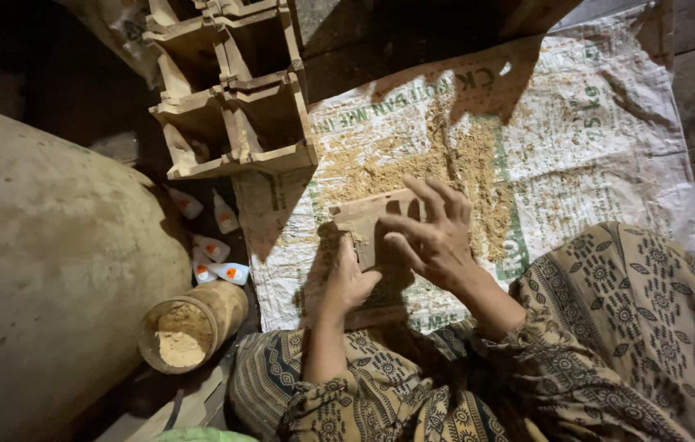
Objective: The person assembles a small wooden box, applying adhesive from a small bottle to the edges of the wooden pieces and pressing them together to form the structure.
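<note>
Wooden piece [368,221] rests on the sawdust-strewn woven sack [609,139], pinned by the left hand [347,278]'s clenched grip so the right hand [433,237], fingers released and spread, can press it.

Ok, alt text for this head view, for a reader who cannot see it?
Two bare hands, left hand and right hand, hold a small wooden piece over a sawdust-strewn woven sack. Stacked wooden boxes and a jar of sawdust sit alongside.

Warm, hard light from above on the woven sack [601,123] — deep shadows top-left, wide-angle bending at edges, focus sharp.
</note>
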